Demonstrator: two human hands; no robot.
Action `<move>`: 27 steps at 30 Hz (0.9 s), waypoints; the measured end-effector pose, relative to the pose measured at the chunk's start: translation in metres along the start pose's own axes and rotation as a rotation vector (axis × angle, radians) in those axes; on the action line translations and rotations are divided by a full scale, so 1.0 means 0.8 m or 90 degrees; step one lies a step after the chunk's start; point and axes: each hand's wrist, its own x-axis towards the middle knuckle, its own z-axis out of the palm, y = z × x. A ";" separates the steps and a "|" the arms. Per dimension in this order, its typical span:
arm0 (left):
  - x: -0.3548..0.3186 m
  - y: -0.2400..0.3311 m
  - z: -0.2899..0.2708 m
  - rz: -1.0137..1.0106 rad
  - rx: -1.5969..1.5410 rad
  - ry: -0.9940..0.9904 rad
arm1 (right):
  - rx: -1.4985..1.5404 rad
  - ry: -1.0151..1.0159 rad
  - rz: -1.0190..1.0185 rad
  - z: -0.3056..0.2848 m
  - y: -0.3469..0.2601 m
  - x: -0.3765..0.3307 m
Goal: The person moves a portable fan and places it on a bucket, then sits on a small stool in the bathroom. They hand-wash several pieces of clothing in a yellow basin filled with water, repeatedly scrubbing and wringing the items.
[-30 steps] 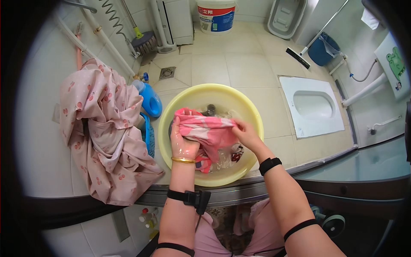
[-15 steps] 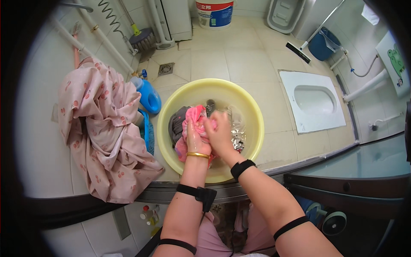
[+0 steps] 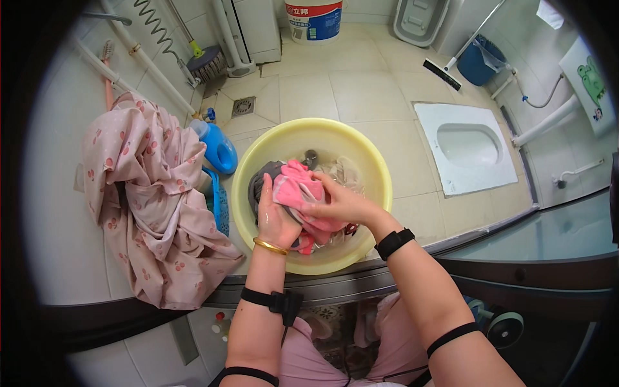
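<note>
A yellow plastic basin [image 3: 380, 193] stands on the tiles, holding water and wet laundry. Above the water, my right hand [image 3: 343, 203] grips a wet pink cloth [image 3: 298, 184] between thumb and fingers; what garment it is does not show. My left hand [image 3: 276, 219] is palm up at the cloth's left side, its visible fingers stretched out, and the cloth rests against it. Grey fabric [image 3: 259, 184] lies behind the left fingers. A small dark item [image 3: 311, 157] and pale fabric [image 3: 345, 173] sit in the water beyond the right hand.
Left of the basin hangs a pink cherry-print cloth [image 3: 167, 213], beside a blue bottle [image 3: 219, 151] and a blue basket [image 3: 221, 206]. A squat toilet [image 3: 461, 174] is at the right. A floor drain [image 3: 244, 106], a squeegee [image 3: 443, 74] and a paint bucket [image 3: 314, 22] are farther back.
My hands were close together on the bunched pink cloth; now they are farther apart. The cloth is more spread out, and my left fingers have straightened beside it.
</note>
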 end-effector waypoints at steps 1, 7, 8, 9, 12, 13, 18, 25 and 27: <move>-0.004 0.004 0.000 0.003 0.004 0.005 | 0.007 -0.002 -0.001 0.000 -0.006 0.002; -0.025 0.009 0.002 -0.045 0.312 0.001 | 0.272 0.035 0.245 -0.040 -0.025 0.020; -0.024 0.008 -0.008 -0.047 0.298 0.034 | 0.273 0.107 0.272 -0.037 -0.026 0.021; -0.020 0.005 -0.019 -0.049 0.283 0.066 | 0.274 0.107 0.270 -0.034 -0.023 0.021; 0.003 -0.021 -0.034 -0.009 0.211 0.152 | 0.116 0.197 0.139 0.000 -0.031 0.012; 0.004 -0.024 -0.037 0.018 0.179 0.185 | 0.087 0.239 0.034 0.036 -0.059 0.001; 0.023 -0.063 -0.061 0.068 -0.014 -0.195 | -0.209 0.198 -0.016 0.074 -0.051 -0.012; 0.024 -0.039 -0.149 0.079 0.122 -0.290 | -0.254 0.177 0.020 0.120 -0.052 -0.033; 0.027 -0.051 -0.140 -0.011 0.075 -0.121 | -0.243 0.188 0.029 0.102 -0.045 -0.024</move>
